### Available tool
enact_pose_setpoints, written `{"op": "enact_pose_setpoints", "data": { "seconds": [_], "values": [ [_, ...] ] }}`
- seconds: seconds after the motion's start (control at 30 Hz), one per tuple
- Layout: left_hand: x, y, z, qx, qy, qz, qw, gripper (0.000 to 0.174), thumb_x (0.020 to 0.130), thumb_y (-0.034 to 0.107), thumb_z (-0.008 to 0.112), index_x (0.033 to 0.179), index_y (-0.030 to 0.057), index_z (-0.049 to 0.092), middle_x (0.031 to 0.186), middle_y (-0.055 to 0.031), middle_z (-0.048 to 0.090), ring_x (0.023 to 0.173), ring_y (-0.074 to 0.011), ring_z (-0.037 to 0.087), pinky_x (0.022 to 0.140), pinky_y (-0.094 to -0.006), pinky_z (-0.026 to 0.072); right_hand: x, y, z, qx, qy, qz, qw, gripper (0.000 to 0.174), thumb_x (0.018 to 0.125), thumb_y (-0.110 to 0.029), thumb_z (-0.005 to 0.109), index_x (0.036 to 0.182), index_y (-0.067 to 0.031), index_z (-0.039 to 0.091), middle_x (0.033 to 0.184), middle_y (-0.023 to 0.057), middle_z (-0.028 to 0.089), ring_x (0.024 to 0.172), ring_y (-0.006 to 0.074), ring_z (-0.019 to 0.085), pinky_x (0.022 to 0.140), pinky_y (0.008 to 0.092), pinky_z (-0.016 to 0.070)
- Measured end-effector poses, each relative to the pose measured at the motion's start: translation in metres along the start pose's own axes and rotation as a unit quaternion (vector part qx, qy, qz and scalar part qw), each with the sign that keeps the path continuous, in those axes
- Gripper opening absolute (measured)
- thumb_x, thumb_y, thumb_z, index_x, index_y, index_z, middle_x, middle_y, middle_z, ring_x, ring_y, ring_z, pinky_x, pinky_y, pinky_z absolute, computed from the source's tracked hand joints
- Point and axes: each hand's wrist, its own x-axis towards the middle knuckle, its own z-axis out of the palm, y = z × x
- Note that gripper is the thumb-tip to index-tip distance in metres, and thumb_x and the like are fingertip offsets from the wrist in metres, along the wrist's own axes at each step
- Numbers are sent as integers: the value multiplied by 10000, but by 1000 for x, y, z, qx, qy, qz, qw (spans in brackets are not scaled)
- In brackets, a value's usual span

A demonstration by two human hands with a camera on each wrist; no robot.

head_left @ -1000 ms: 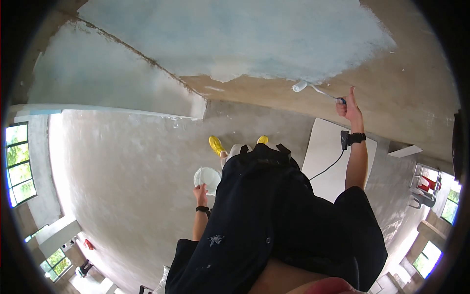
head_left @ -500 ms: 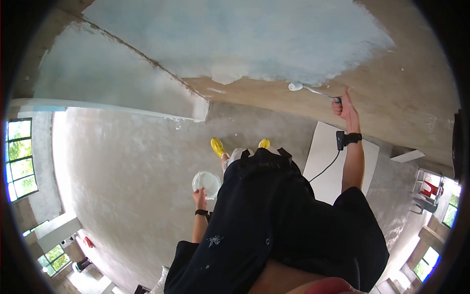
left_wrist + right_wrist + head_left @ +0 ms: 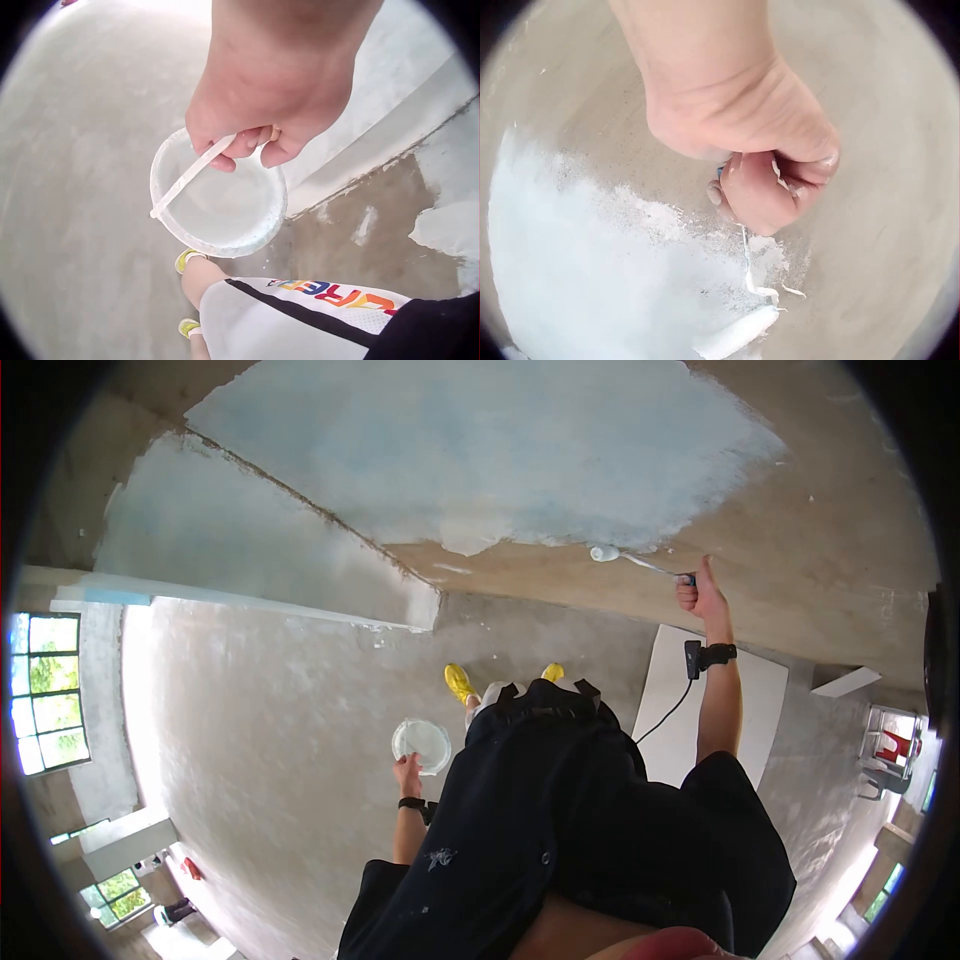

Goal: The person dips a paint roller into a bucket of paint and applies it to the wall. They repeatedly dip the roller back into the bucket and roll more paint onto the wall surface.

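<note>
My right hand (image 3: 708, 598) grips the handle of a paint roller, thumb extended along it in the head view. The white roller sleeve (image 3: 739, 335) lies against the wall at the lower edge of the pale blue-white paint (image 3: 577, 255). In the right wrist view, the fingers are curled round the handle and hide most of it. Low at my side, my left hand (image 3: 270, 97) holds a white bucket (image 3: 156, 180) by its thin white handle (image 3: 187, 178). Pale paint (image 3: 225, 191) shows inside the bucket, which hangs with its mouth facing up.
Bare brown wall (image 3: 820, 560) borders the painted area. A painted ledge (image 3: 270, 540) juts out on the left. On the grey floor (image 3: 280, 700) lies a white board (image 3: 740, 690) below my right arm. My yellow shoes (image 3: 460, 681) stand near the wall base. Chairs (image 3: 888, 755) are far right.
The roller has shifted a little left along the paint's lower edge, with my right hand following. My left hand keeps holding the bucket. The head view has tilted slightly.
</note>
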Motion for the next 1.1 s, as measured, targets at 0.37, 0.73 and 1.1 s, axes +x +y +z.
{"op": "enact_pose_setpoints", "data": {
  "seconds": [0.37, 0.73, 1.1],
  "values": [
    [4, -16, 13, -15, -1, -56, 998, 119, 688, 94, 617, 710, 26, 522, 575, -18, 447, 483, -137, 445, 485, -300, 418, 12, -6, -7, 22, 28, 54, 998, 653, 764, -772, 173, 547, -164, 274, 450, -88, 153, 343, 51, 120, 327, 220, 75],
    [-24, 12, 22, 33, -31, -59, 997, 106, 682, 64, 610, 702, 40, 508, 602, -20, 473, 478, -145, 449, 482, -296, 403, -28, 39, 38, -119, -27, -80, 989, 543, 838, -639, 364, 578, -174, 260, 471, -83, 173, 365, 43, 141, 351, 221, 103],
    [-14, 31, 13, 85, -42, -34, 995, 80, 689, 68, 594, 686, 39, 520, 638, -18, 483, 530, -131, 443, 503, -297, 405, -59, 50, 60, -6, -154, -143, 978, 623, 815, -704, 235, 531, -150, 265, 437, -75, 140, 352, 63, 123, 356, 242, 97]
  ]
}}
